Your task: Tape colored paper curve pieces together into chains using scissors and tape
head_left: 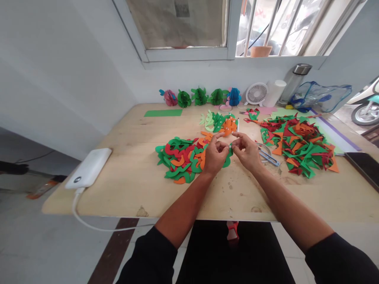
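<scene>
My left hand (pixel 214 156) and my right hand (pixel 245 150) meet over the middle of the table, fingertips pinched close together. Between them is a green paper cutout (pixel 228 159), mostly covered by the fingers. Just left of my left hand lies a heap of curved green, red and orange paper cutouts (pixel 179 159). Beyond the hands sit smaller cutouts in light green, green and orange (pixel 229 125), some with small white patches. A blue-grey cutter (pixel 269 157) rests beside my right hand, next to a roll of tape (pixel 263 149).
Pointed paper scraps (pixel 304 142) are piled at the right, near a black phone (pixel 363 167). Honeycomb paper figures (pixel 199 96) line the wall. A small white fan (pixel 256 94) and a glass bottle (pixel 291 85) stand behind. A white power bank (pixel 89 168) with its cable lies left.
</scene>
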The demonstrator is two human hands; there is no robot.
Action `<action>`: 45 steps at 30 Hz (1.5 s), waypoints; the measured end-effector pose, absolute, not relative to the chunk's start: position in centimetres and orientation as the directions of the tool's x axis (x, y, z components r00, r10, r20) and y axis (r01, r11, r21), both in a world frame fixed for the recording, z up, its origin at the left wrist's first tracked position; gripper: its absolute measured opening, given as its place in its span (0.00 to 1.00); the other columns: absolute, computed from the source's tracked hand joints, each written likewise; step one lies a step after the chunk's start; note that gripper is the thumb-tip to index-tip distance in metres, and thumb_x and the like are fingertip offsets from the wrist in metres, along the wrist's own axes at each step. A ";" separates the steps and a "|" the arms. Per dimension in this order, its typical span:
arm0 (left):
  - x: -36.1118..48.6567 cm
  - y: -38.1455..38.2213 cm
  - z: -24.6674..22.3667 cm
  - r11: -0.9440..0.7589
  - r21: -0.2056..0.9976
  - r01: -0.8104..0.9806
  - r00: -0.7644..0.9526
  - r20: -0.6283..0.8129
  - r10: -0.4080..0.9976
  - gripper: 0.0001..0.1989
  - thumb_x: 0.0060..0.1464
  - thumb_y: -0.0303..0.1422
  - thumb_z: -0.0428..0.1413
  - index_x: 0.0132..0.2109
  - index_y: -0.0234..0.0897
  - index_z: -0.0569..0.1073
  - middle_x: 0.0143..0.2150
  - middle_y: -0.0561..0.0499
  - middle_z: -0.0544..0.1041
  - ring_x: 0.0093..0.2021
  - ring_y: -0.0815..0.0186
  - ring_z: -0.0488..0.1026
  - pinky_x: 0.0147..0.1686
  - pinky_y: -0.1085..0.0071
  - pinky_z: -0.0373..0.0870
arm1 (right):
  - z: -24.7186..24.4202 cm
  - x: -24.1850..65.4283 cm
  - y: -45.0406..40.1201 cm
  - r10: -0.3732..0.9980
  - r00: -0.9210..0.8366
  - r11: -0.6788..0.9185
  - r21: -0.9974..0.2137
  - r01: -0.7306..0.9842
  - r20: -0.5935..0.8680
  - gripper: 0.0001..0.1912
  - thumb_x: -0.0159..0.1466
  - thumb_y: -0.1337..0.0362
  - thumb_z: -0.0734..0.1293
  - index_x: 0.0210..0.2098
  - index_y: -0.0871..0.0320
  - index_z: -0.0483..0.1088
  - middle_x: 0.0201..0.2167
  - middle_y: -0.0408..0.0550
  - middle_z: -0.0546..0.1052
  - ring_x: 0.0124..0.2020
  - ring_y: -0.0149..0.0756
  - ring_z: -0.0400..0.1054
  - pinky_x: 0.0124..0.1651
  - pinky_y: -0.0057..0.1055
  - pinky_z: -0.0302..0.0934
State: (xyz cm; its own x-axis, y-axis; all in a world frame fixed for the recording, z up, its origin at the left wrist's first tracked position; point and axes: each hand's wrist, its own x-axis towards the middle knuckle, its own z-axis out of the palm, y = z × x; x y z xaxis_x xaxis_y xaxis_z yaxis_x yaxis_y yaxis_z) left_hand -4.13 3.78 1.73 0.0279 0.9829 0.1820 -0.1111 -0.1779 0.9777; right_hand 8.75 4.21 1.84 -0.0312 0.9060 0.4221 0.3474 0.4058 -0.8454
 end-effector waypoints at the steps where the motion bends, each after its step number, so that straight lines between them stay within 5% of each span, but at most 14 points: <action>1: -4.1 3.8 1.7 -0.175 0.978 -0.113 0.028 0.179 0.983 0.25 0.45 0.24 0.55 0.53 0.36 0.64 0.26 0.57 0.73 0.24 0.74 0.69 0.26 0.80 0.64 | 1.9 8.8 4.2 0.906 -0.028 0.405 -0.844 0.351 0.423 0.19 0.54 0.68 0.63 0.46 0.58 0.65 0.25 0.40 0.72 0.24 0.29 0.63 0.29 0.28 0.58; 32: -4.5 3.9 1.6 -0.196 0.974 -0.114 0.034 0.201 0.979 0.25 0.46 0.26 0.55 0.54 0.38 0.64 0.26 0.57 0.73 0.22 0.74 0.68 0.22 0.79 0.63 | 1.8 8.6 4.0 0.895 -0.062 0.434 -0.827 0.358 0.443 0.18 0.55 0.68 0.62 0.46 0.56 0.66 0.25 0.40 0.72 0.25 0.29 0.64 0.31 0.29 0.60; 45: -4.3 3.9 1.1 -0.283 0.957 0.058 -0.035 0.286 0.958 0.24 0.46 0.23 0.55 0.52 0.41 0.66 0.26 0.57 0.75 0.27 0.71 0.71 0.31 0.75 0.66 | 2.1 8.4 3.6 0.866 -0.090 0.468 -0.737 0.488 0.491 0.19 0.55 0.70 0.62 0.47 0.55 0.66 0.27 0.42 0.72 0.27 0.31 0.65 0.33 0.30 0.61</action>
State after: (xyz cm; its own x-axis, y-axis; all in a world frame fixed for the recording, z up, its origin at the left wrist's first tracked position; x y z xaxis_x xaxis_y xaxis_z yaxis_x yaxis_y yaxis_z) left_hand -4.26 3.85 1.05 -0.0346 0.9577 0.2855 0.0576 -0.2833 0.9573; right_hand 8.42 3.57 2.08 -0.0896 0.8664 0.4913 0.4880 0.4682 -0.7367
